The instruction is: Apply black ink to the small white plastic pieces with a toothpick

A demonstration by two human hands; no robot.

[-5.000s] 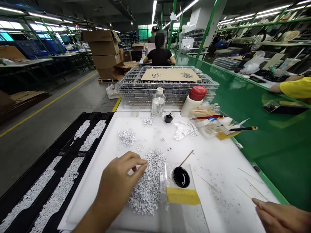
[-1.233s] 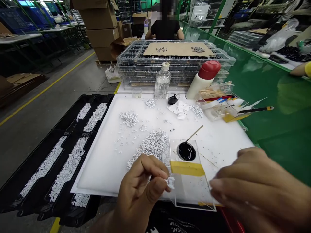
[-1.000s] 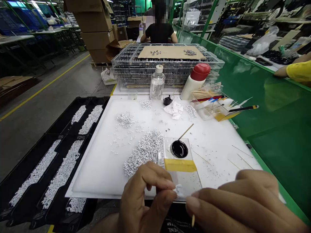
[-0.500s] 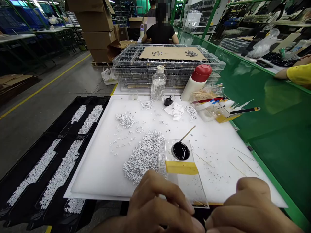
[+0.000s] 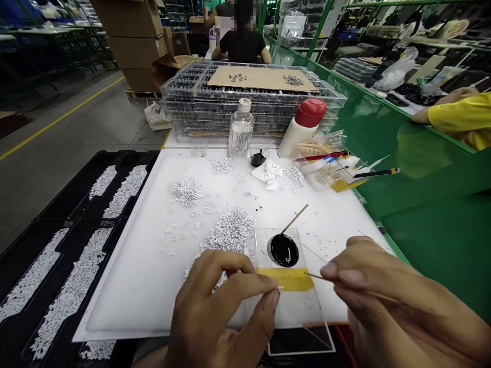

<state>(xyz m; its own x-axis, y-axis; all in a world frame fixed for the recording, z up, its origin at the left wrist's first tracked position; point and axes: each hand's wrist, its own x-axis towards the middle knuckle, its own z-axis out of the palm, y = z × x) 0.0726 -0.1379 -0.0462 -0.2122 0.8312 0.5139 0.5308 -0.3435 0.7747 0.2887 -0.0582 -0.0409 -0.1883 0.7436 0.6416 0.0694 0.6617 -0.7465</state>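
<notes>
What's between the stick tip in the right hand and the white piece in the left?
In the head view, only yellow tape shows, as background, between the tip of the thin stick and the white piece.

Ahead of me, a clear bottle [image 5: 241, 132] stands near a cream flask [image 5: 293, 136] with a red lid [image 5: 311, 112]. Behind them, transparent trays [image 5: 199, 116] are stacked, topped by a cardboard sheet [image 5: 264, 78] (small grey pieces [image 5: 293, 80] lie on it in two clusters). Beyond sits a person in black [image 5: 244, 48]; brown cartons [image 5: 134, 52] are piled left, a green conveyor belt [image 5: 418, 204] runs along my right.
</notes>
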